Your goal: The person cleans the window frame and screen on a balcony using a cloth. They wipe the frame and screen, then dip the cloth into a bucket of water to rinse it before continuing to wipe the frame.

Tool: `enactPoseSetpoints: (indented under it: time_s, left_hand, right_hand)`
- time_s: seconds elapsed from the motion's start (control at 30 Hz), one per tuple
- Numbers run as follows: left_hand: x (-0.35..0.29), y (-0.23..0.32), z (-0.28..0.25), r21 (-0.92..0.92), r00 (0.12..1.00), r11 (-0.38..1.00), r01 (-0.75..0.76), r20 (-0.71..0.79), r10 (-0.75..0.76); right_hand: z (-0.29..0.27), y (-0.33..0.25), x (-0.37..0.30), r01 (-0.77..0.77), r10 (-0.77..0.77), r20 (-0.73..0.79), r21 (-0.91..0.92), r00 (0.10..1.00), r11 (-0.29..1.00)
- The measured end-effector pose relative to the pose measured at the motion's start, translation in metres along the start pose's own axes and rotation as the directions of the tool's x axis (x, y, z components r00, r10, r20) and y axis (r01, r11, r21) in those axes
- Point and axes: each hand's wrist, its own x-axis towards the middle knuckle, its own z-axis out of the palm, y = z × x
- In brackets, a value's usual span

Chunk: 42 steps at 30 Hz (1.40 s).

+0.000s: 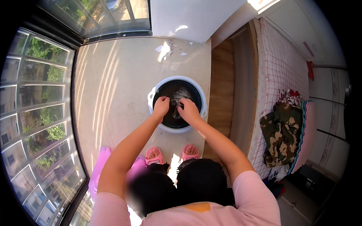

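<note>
A round white basin (175, 130) with side handles stands on the floor in front of my feet, holding dark water. In it lies a wet, greyish crumpled cloth (183, 92), partly under the surface; what kind of garment it is cannot be made out. My right hand (189, 110) is closed on the cloth, its fingers pinching the fabric at the middle of the basin. Over the left part of the basin, my left hand (161, 106) is closed with fingertips bent down at the cloth's left edge. Both forearms reach in from below.
Pink slippers (154, 156) are on my feet, just behind the basin. A purple plastic item (98, 169) lies at the lower left, beside barred windows (45, 109). White scraps (183, 54) dot the floor ahead. On the right, camouflage clothing (283, 132) rests on a checked cloth (277, 56).
</note>
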Motion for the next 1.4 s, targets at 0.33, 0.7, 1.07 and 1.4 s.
enactPoseSetpoints:
  time_s: [0.33, 0.7, 1.07, 1.4]
  left_hand:
    - [0.035, 0.026, 0.027, -0.329, 0.786, 0.816, 0.474, 0.576, -0.224]
    - [-0.024, 0.021, 0.007, -0.404, 0.602, 0.767, 0.499, 0.798, 0.029]
    - [-0.024, 0.047, -0.014, 0.236, 0.891, 0.963, -0.126, 0.454, 0.005]
    - [-0.030, 0.008, 0.012, -0.036, 0.960, 0.968, 0.246, 0.143, -0.239]
  right_hand:
    - [-0.079, -0.057, -0.059, -0.099, -0.052, 0.220, 0.620, 0.974, 0.779]
    - [-0.056, 0.023, -0.013, -0.101, 0.021, 0.157, 0.527, 0.987, 0.844]
    - [-0.060, 0.015, 0.031, -0.128, 0.050, 0.505, 0.121, 0.862, 0.984]
    - [0.012, 0.029, 0.018, -0.079, 0.113, 0.133, -0.234, 0.985, 0.969]
